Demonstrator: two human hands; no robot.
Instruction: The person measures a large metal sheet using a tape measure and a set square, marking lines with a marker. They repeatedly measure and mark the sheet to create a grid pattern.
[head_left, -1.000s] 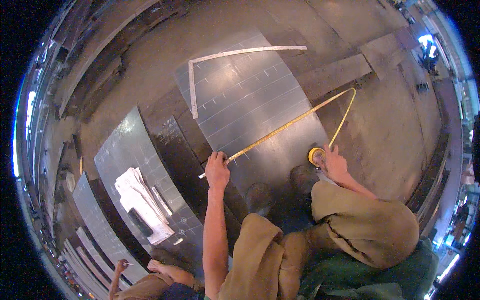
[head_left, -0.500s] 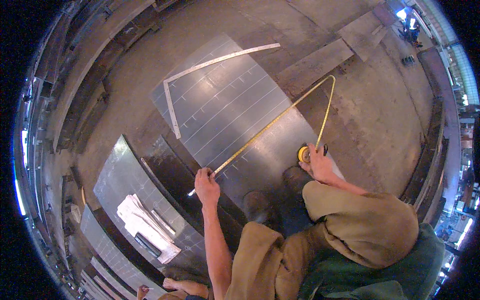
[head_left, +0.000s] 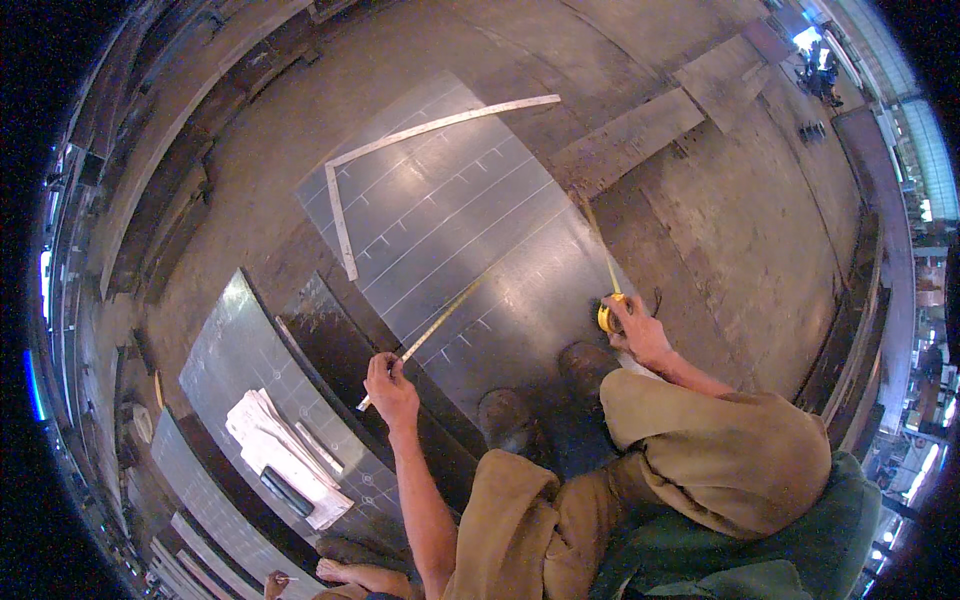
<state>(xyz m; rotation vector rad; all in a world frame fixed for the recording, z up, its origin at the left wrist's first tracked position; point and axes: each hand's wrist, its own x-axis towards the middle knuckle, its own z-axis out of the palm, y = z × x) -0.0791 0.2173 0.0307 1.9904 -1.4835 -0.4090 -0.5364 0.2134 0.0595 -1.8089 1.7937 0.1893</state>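
My left hand (head_left: 392, 390) pinches the tape blade (head_left: 437, 322) near its end, past the left edge of a grey metal plate (head_left: 455, 235). My right hand (head_left: 643, 335) grips the yellow tape measure (head_left: 608, 315) over the plate's right edge. From the left hand the blade runs up across the plate, and its middle stretch is hard to see. It shows again in a bend by the right edge and comes down to the case. Scribed lines and short marks cover the plate. At its far end lies a metal carpenter's square (head_left: 440, 124).
Another marked plate (head_left: 240, 340) lies left, bearing white papers (head_left: 265, 430) and a black case (head_left: 287, 491). Another person's hand (head_left: 277, 584) holds a thin white stick at lower left. My shoes (head_left: 508, 420) rest at the plate's near end. Flat steel pieces (head_left: 630, 140) lie beyond it.
My left hand has moved slightly left and toward me with the blade's end. The blade's tall bend beyond the plate's right edge has shrunk and dropped. My right hand has barely moved.
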